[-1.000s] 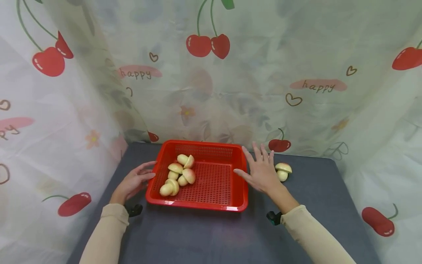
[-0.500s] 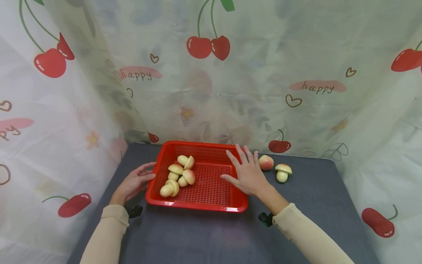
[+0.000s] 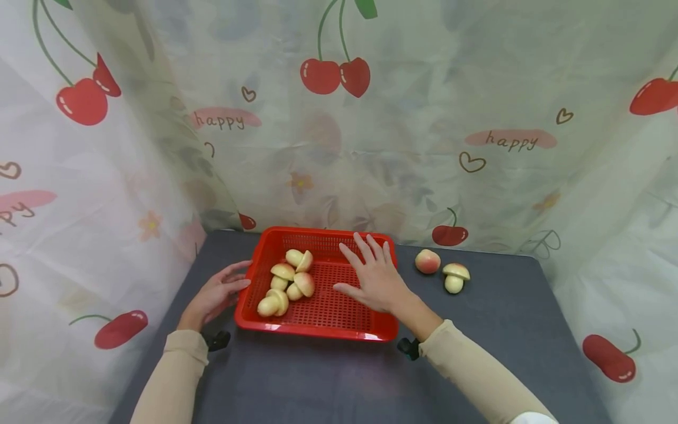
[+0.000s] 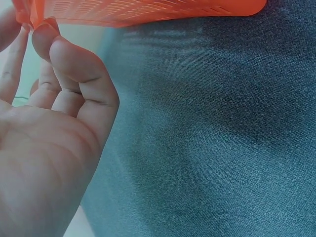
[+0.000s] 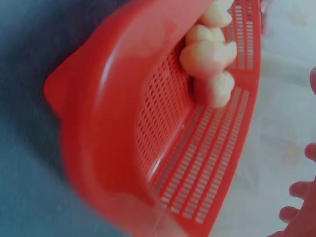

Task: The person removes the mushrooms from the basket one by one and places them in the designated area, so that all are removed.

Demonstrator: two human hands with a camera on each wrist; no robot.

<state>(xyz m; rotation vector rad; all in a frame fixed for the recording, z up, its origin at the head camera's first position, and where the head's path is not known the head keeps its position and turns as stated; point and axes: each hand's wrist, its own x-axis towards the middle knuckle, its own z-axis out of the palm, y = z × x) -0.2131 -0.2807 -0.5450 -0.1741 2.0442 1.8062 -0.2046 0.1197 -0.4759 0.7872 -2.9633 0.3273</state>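
Note:
A red plastic basket (image 3: 339,335) stands on the dark table, with several toy mushrooms (image 3: 303,284) lying in its left half. My left hand (image 3: 214,294) is at the basket's left rim; in the left wrist view its curled fingers (image 4: 79,64) hold the edge between the tips. Over the right half of the basket hovers my right hand (image 3: 373,280), fingers spread and straight, with nothing in it. The right wrist view catches only some of its fingertips (image 5: 298,190) at the right edge, beside the basket wall (image 5: 108,148).
Right of the basket, a round pinkish peach-like piece (image 3: 427,261) lies on the table (image 3: 498,318), next to an upright toy mushroom (image 3: 455,278). A cherry-print curtain (image 3: 413,135) hangs behind the table and along both sides.
My right hand has moved left from beyond the basket's right rim to above its inside, uncovering the round pinkish piece. The left hand and the basket stay where they were.

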